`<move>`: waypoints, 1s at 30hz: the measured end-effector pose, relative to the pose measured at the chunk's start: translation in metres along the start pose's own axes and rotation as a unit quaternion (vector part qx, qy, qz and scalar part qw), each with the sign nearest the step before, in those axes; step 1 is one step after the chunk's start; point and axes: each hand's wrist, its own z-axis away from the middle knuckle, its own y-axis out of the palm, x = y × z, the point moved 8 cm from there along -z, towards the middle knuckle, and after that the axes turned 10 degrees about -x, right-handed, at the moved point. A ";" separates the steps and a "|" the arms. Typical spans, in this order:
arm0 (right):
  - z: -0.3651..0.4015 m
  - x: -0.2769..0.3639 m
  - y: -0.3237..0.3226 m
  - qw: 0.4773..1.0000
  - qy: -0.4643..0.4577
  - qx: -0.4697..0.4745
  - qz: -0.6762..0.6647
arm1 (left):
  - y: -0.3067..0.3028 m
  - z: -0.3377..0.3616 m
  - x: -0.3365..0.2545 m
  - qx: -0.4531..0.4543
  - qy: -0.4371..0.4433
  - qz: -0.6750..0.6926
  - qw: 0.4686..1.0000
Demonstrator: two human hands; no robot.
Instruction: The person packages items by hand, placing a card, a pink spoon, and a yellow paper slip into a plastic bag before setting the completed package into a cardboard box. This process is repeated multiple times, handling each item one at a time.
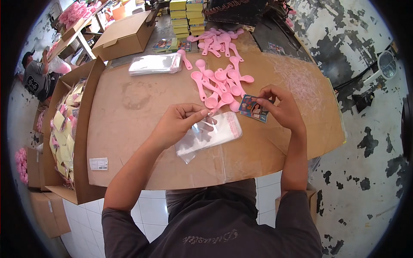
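Observation:
My left hand is closed in a pinch on a clear plastic bag, above a stack of clear bags; the exact grip is hard to see. Between thumb and fingers, my right hand holds a small printed card, blue with a colourful picture. Just beyond both hands lies a loose pile of pink measuring spoons. One spoon's handle ends close to my left fingertips.
A second bag stack lies farther back, near more pink spoons and stacked yellow cards. At left stands an open carton of packed bags, with a closed box behind. Another person sits far left.

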 end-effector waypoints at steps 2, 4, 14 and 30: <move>-0.002 0.015 0.004 0.997 0.006 0.001 -0.074 | 0.001 0.001 -0.002 0.006 0.002 0.012 1.000; -0.005 0.038 0.019 0.997 -0.016 0.041 -0.067 | 0.006 0.004 -0.006 0.019 -0.013 0.033 0.999; -0.024 0.057 0.044 0.974 -0.016 0.021 -0.224 | 0.006 0.003 -0.005 0.001 0.000 0.017 1.000; -0.012 0.031 0.072 0.976 -0.024 -0.002 -0.217 | 0.000 0.001 0.003 -0.067 0.050 -0.019 0.996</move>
